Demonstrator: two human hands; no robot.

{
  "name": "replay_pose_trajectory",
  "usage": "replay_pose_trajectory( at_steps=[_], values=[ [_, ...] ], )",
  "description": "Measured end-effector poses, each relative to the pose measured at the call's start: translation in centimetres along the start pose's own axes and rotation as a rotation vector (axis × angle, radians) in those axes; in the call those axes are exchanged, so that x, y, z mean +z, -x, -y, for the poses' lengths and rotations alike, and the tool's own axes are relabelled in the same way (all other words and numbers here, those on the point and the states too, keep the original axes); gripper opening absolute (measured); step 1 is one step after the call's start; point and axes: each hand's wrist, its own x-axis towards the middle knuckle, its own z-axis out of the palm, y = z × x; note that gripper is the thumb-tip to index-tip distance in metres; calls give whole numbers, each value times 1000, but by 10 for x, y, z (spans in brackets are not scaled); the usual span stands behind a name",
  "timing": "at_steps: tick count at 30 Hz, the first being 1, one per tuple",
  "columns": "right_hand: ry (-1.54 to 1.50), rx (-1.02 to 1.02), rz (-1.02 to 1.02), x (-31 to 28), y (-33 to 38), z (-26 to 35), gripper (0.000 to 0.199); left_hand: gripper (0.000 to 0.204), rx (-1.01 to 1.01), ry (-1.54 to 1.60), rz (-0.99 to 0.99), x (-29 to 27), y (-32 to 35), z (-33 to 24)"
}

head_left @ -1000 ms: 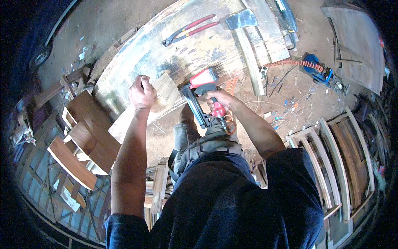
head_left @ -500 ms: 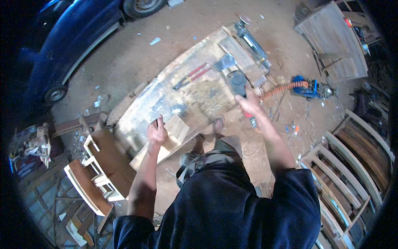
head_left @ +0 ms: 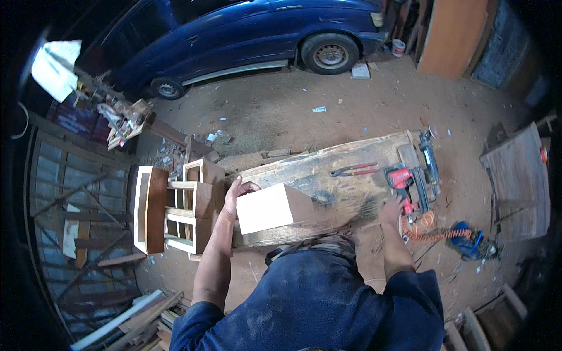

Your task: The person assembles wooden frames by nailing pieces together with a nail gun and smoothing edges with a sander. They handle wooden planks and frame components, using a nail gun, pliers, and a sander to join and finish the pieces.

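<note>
A pale, box-like wooden piece (head_left: 264,209) stands at the near left part of the workbench (head_left: 345,169), its front face brightly lit. My left hand (head_left: 236,194) grips its upper left edge, fingers curled along the top. A red and black nail gun (head_left: 403,177) lies on the right end of the bench, with an orange coiled air hose (head_left: 436,235) running from it. Right beside the gun's red handle is my right hand (head_left: 391,212); its fingers are blurred, so contact is unclear. Red-handled pincers (head_left: 355,169) lie mid-bench, and an angle grinder (head_left: 429,157) rests at the far right end.
Left of the bench stands a small wooden frame unit (head_left: 193,205). A blue air compressor or similar machine (head_left: 468,241) sits on the ground at right. A blue vehicle (head_left: 246,44) is parked beyond, and a wooden cabinet (head_left: 515,184) stands at far right.
The view has turned and shifted. My right hand held the dark-topped nail gun above the bench; now the gun lies at the right end. The wooden piece shows a larger, brighter face beside my left hand.
</note>
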Motion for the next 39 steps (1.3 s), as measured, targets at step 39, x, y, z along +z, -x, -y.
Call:
replay_pose_trajectory(
  at_steps=[39],
  values=[
    [-930, -480, 476, -309, 77, 271, 34, 40, 372, -1319, 171, 50, 30, -53]
  ],
)
